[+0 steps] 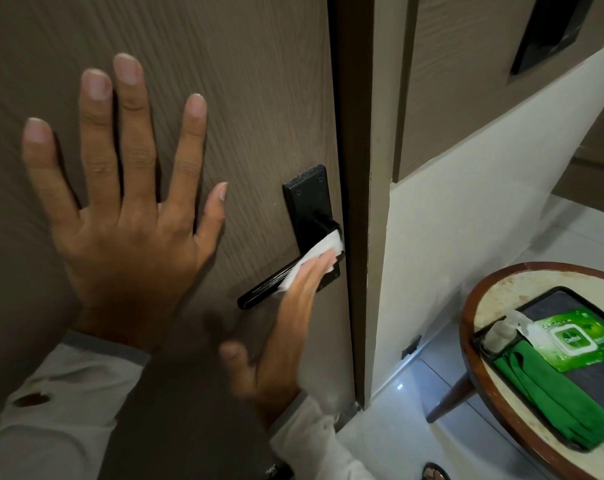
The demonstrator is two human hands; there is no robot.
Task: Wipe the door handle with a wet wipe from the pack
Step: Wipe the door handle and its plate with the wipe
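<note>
A black lever door handle (259, 292) on a black backplate (309, 199) sits near the right edge of a brown wood-grain door (224, 81). A white wet wipe (314, 258) is draped over the lever close to the backplate. My right hand (283, 334) presses the wipe onto the lever with flat fingers, thumb held away. My left hand (127, 209) lies flat on the door to the left of the handle, fingers spread, holding nothing. The green wet wipe pack (577, 341) lies on a dark tray at the lower right.
A round table (484, 299) with a wooden rim stands to the right of the door. Its dark tray (570, 299) also holds a small clear pump bottle (501, 330) and a folded green cloth (549, 396). A white wall and shiny tiled floor (414, 386) lie beyond the door edge.
</note>
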